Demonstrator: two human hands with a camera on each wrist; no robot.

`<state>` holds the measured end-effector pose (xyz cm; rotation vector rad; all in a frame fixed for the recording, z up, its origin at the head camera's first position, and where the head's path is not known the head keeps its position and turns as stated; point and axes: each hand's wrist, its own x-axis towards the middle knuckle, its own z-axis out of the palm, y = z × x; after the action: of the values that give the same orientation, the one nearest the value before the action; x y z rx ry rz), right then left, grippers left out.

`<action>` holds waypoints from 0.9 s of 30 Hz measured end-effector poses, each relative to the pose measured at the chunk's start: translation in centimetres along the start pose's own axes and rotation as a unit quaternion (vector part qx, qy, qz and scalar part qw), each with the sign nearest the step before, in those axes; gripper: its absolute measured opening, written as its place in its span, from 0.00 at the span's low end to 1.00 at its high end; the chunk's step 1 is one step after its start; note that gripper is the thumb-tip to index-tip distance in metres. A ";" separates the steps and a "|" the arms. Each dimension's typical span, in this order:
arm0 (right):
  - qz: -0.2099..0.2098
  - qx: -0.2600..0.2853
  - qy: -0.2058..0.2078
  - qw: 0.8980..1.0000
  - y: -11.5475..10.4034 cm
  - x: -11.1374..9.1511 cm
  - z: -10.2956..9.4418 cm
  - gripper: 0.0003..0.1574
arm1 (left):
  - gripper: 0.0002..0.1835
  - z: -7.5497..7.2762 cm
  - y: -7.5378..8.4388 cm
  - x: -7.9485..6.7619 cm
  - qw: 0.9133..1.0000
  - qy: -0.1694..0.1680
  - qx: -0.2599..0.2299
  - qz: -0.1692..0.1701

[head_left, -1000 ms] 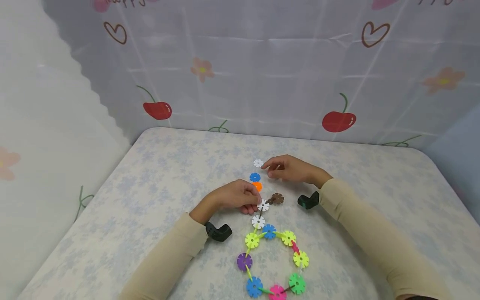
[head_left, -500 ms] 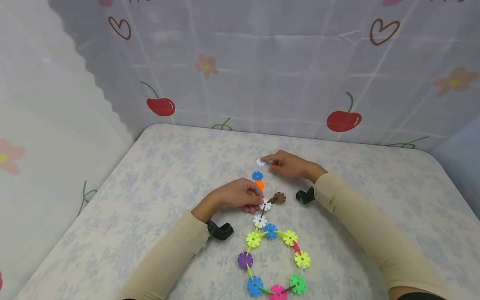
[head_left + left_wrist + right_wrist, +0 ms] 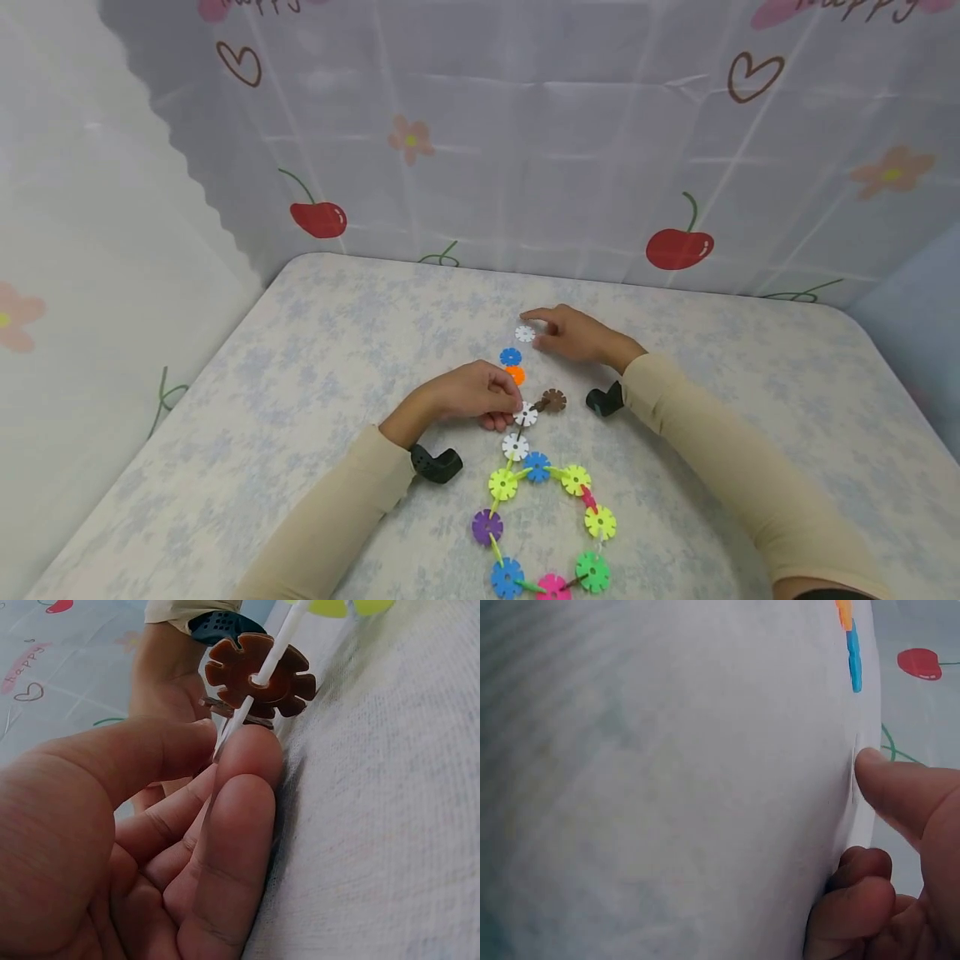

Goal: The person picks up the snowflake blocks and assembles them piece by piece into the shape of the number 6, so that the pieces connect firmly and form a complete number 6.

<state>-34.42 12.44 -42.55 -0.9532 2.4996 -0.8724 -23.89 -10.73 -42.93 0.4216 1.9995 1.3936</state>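
My left hand (image 3: pixel 472 396) pinches a white notched plastic disc (image 3: pixel 527 414) between thumb and fingertips. In the left wrist view this disc is a thin white edge between them, and a brown disc (image 3: pixel 289 679) stands upright in front. The held disc belongs to a linked chain: brown discs (image 3: pixel 554 401) branch off to its right, and another white disc (image 3: pixel 515 447) joins it to a ring of coloured discs. My right hand (image 3: pixel 576 335) is at a loose white disc (image 3: pixel 525 333), index finger extended past its far side and thumb close by the near edge.
A loose blue disc (image 3: pixel 511 357) and an orange disc (image 3: pixel 515 375) lie between the hands. The ring, with a purple disc (image 3: pixel 487 527) and a green disc (image 3: pixel 593 572), lies nearest me. A printed curtain (image 3: pixel 525 167) hangs behind the table (image 3: pixel 360 317).
My right index finger has moved onto the loose white disc and then past its far side, and the disc lies slightly closer to me. The left hand keeps its pinch.
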 end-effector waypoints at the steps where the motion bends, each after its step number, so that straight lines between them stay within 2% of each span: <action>1: 0.005 -0.006 -0.001 1.000 0.0 0.0 0.0 0.28 | 0.06 0.0 0.0 0.0 1.000 -0.001 0.000 0.001; 5: 0.015 -0.009 0.000 1.000 -0.2 0.0 0.2 0.21 | 0.06 0.1 -0.1 0.0 1.000 -0.002 0.000 0.000; 11: 0.011 -0.014 -0.005 1.000 -0.5 0.1 0.4 0.25 | 0.06 0.1 -0.2 0.1 1.000 -0.001 -0.003 -0.001; 16: -0.004 -0.005 0.011 1.000 -0.3 -0.3 0.5 0.16 | 0.06 0.2 -0.4 0.2 1.000 -0.003 -0.005 0.002; 21: 0.036 0.052 0.042 0.997 -0.1 -2.7 0.3 0.05 | 0.06 0.3 -0.4 0.4 1.000 0.001 -0.002 0.000; 24: 0.061 0.086 0.054 0.993 0.0 -4.8 0.2 0.05 | 0.06 0.1 -0.3 0.3 1.000 0.006 0.002 -0.001; 27: 0.063 0.104 0.061 0.991 0.0 -7.2 0.3 0.06 | 0.07 -0.1 -0.2 0.1 1.000 0.007 0.003 -0.003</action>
<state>-29.07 17.30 -42.17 -0.6862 2.4764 -1.1538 -24.00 -10.84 -43.15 0.4103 2.0155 1.3908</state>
